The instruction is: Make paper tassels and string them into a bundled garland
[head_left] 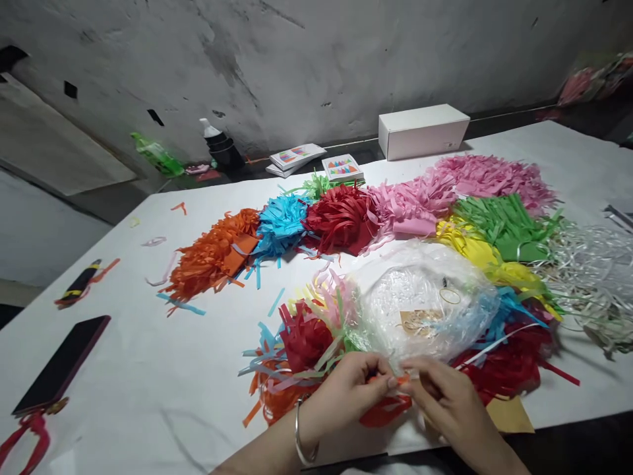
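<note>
Since the big white-covered table takes up most of my view, I'll start there. Cut paper fringe sprawls over its far middle: a bright orange bunch on the left, then a sky-blue one, a dark red one, fluffy pink fringe and, further right, a green bunch. Some show a solid uncut band, so I'd say the cutting's done on those and the rest of the work on them isn't.

Nearer, there's a crinkly clear plastic bag, and left of it a mixed-colour heap of paper strips. Maybe that heap's further along, but I honestly can't tell if any piece in it is finished.

Both hands are at the near edge, just in front of the bag. Left hand and right hand have their fingertips pinched together on a tiny orange-red paper piece between them. Looks mid-job to me, that one. Smallest thing I spotted: a thin gold-coloured ring at the bag.
</note>
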`<state>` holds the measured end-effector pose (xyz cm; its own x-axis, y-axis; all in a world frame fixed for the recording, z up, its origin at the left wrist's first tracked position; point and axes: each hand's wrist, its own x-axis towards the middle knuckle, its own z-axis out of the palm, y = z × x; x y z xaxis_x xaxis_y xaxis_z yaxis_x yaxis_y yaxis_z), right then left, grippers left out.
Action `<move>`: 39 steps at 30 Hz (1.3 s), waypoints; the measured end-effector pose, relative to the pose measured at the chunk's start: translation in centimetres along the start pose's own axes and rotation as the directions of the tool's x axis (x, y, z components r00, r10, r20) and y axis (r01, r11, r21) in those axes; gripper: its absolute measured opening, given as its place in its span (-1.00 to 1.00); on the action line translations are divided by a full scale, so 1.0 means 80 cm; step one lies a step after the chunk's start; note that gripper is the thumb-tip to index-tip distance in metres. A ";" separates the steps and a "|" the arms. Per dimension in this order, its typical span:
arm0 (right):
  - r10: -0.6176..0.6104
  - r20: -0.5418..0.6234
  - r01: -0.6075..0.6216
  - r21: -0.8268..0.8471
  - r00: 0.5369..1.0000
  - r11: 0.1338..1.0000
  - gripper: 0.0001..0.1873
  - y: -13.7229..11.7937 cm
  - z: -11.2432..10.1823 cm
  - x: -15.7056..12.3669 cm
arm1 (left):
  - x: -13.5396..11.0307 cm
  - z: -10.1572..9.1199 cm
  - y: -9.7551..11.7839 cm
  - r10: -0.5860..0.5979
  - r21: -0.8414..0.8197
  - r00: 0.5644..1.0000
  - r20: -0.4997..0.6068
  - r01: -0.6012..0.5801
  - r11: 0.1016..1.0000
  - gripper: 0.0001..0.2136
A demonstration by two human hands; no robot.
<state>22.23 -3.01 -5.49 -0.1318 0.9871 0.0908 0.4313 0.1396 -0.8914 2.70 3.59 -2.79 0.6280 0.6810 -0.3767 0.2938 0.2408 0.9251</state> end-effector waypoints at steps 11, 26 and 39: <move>0.377 0.140 -0.376 0.630 0.916 0.679 -0.72 -0.002 -0.011 0.003 | -0.001 0.007 0.004 0.085 0.044 0.988 -0.127 -0.080 0.996 -0.79; 0.313 -0.040 -0.251 0.508 0.949 0.824 -0.80 -0.016 0.002 0.007 | -0.003 0.011 -0.002 0.126 0.036 0.986 -0.113 -0.123 0.992 -0.73; 0.071 0.015 -0.071 0.362 0.997 0.929 -0.85 -0.011 0.001 0.007 | -0.001 0.015 0.002 0.102 -0.140 0.990 -0.095 -0.115 0.983 -0.66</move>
<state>21.68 -2.58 -4.67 -0.1143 0.9932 0.0210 0.0870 0.0311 -0.9957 3.52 2.75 -2.66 0.5833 0.7647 -0.2740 0.1158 0.2556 0.9598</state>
